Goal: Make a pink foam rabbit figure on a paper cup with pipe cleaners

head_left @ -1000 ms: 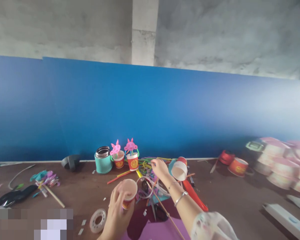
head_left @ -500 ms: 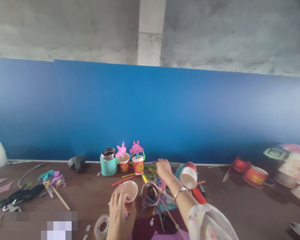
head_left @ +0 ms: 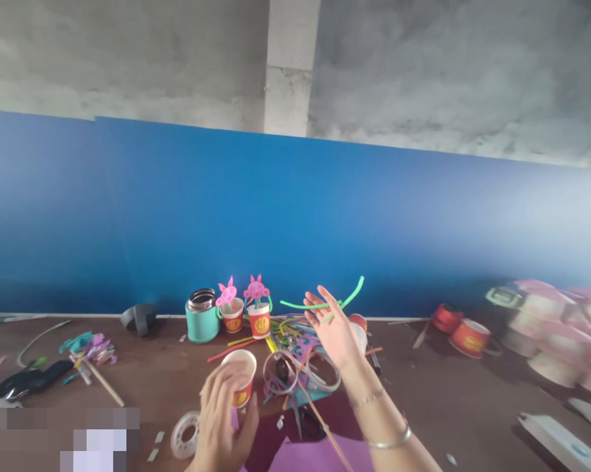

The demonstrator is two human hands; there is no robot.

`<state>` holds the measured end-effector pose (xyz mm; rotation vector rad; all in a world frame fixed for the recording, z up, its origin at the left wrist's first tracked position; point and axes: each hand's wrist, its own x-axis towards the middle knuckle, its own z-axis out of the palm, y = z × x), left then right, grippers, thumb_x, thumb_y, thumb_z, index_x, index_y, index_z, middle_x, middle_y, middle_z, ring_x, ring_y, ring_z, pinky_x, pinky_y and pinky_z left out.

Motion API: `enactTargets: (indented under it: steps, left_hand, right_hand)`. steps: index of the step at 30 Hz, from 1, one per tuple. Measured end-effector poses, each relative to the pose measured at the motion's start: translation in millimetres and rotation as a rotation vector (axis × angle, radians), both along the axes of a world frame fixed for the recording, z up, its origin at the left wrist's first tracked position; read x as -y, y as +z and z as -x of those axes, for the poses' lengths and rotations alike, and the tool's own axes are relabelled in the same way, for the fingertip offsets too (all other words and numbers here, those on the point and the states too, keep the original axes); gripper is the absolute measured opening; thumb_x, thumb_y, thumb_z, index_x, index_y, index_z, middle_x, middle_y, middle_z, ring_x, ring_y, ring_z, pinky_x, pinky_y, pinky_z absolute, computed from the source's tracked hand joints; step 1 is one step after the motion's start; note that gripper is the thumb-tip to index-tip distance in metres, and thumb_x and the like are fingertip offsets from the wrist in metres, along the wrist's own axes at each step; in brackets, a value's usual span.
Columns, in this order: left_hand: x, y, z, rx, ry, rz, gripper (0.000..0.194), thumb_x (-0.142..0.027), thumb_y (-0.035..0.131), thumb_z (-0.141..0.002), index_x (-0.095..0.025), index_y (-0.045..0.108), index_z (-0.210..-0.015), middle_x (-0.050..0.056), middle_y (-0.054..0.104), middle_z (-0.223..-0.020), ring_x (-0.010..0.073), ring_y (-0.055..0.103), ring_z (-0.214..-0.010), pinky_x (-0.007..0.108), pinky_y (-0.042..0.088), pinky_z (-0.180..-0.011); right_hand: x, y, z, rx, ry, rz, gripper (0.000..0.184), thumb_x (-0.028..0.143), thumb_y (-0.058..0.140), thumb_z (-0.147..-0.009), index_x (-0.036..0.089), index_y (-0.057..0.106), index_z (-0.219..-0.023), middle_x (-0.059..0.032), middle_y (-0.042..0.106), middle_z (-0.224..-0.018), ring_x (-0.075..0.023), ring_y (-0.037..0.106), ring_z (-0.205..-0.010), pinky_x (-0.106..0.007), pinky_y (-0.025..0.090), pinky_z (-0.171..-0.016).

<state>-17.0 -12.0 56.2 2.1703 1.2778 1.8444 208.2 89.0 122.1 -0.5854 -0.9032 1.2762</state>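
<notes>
My left hand [head_left: 224, 410] curls around the near side of a red and white paper cup [head_left: 244, 370] standing on the table; its thumb is a little off the cup. My right hand [head_left: 332, 331] is raised over the craft pile, palm turned up, with bright green pipe cleaner [head_left: 353, 293] held between its fingers. The green reaches out on both sides of the hand; whether it is one piece or two, I cannot tell. Behind the left hand stand two finished-looking paper cups [head_left: 260, 321] with pink animal faces and curved side pieces.
A turquoise jar [head_left: 203, 319] stands by the decorated cups. Rolls of clear tape [head_left: 323, 371], scissors [head_left: 309, 421] and a wooden stick [head_left: 325, 426] lie among coloured scraps. A white tape roll [head_left: 185, 434] is at left. Cups [head_left: 471, 337] and pink-topped stacks [head_left: 544, 328] stand right.
My right hand has lifted out of the pile of coloured strips, turned palm up, and brought up green pipe cleaner. My left hand stays at the paper cup. The view has shifted slightly right.
</notes>
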Motion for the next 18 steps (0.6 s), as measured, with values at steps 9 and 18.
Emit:
enactTargets:
  steps: [9,18]
  left_hand:
    - [-26.4,48.5,-71.8,1.182,-0.739,0.985,0.037,-0.048,0.058,-0.08,-0.019,0.063,-0.102,0.01,0.064,-0.11,0.0225,0.058,-0.106,0.032,0.045,-0.088]
    - [-53.8,47.2,-48.8,1.197,-0.714,0.887,0.028,-0.038,0.068,-0.073,-0.017,0.055,-0.086,-0.012,0.033,-0.048,0.0027,0.028,-0.035,0.015,0.023,-0.036]
  right_hand:
    - [63.0,2.5,27.9,-0.011,0.281,0.056,0.031,0.041,0.064,-0.08,0.02,0.068,-0.102,-0.007,0.071,-0.091,-0.0222,0.064,-0.089,-0.035,0.048,-0.079]
    - [52.9,1.3,-4.3,0.683,-0.048,0.193,0.039,0.054,0.062,-0.074,0.019,0.061,-0.093,0.0102,0.032,-0.045,-0.0065,0.026,-0.038,-0.021,0.018,-0.038]
